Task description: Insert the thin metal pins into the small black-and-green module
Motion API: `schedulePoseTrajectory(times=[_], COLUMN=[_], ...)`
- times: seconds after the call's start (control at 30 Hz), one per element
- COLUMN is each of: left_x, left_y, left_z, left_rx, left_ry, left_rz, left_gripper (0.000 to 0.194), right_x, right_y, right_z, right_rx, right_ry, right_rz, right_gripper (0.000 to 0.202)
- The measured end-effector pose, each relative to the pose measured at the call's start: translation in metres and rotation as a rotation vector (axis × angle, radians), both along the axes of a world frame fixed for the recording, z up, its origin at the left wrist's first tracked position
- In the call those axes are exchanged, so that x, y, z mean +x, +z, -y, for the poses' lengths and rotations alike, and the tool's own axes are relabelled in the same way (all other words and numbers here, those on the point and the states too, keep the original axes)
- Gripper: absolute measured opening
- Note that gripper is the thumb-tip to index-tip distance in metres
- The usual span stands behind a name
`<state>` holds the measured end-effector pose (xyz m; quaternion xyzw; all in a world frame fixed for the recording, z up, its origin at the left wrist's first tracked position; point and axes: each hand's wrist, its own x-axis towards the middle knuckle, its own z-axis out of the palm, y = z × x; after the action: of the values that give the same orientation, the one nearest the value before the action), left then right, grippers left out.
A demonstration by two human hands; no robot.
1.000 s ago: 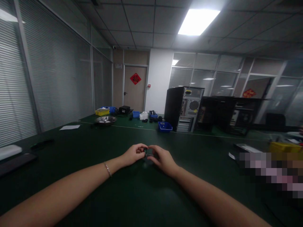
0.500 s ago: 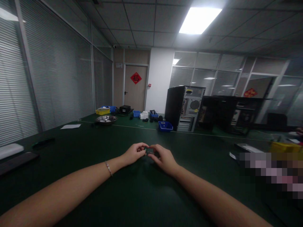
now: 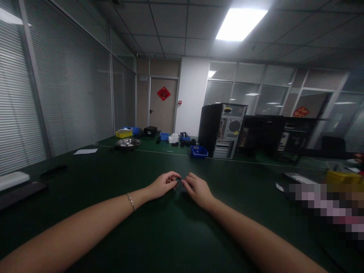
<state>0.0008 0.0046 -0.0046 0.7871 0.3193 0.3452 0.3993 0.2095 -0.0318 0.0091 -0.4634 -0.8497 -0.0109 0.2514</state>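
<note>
Over the middle of the dark green tabletop (image 3: 176, 235), my left hand (image 3: 165, 183) pinches a small dark green piece (image 3: 178, 179) between thumb and fingers. The piece is too small and dim for its kind to show. My right hand (image 3: 198, 189) is close on the right, its fingers curled and thumb and forefinger pressed together at the piece's right end. Whether the right fingertips hold part of it or something tiny of their own is not clear.
A computer tower (image 3: 224, 131) stands at the back, with a blue bin (image 3: 199, 151) beside it. Farther left are a metal bowl (image 3: 127, 143), a yellow tray (image 3: 124, 133) and a white sheet (image 3: 85, 151). A dark flat device (image 3: 22, 194) lies at left; another yellow bin (image 3: 342, 177) at right.
My right thumb and forefinger, apart half a second ago, have closed together near the small piece. My left hand keeps its pinch with barely any movement.
</note>
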Motion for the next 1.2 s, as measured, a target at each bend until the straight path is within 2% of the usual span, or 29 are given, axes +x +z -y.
schedulePoseTrajectory(times=[0.33,0.63,0.93,1.2], left_x=[-0.004,-0.005,-0.006,-0.007], left_y=[0.013,0.011,0.014,0.015], left_z=[0.011,0.010,0.009,0.008], left_rx=[0.146,0.241,0.217,0.104], left_ry=[0.045,0.080,0.060,-0.019], left_rz=[-0.109,-0.149,-0.177,-0.161], left_gripper=[0.025,0.022,0.023,0.022], right_x=[0.001,0.001,0.002,0.005], right_y=[0.003,0.000,0.000,0.004], right_z=[0.002,-0.001,-0.001,0.001], right_rx=[-0.016,-0.028,-0.038,-0.068], right_ry=[-0.009,-0.013,0.009,0.081], right_rz=[-0.014,-0.010,-0.026,-0.043], right_gripper=[0.017,0.017,0.017,0.018])
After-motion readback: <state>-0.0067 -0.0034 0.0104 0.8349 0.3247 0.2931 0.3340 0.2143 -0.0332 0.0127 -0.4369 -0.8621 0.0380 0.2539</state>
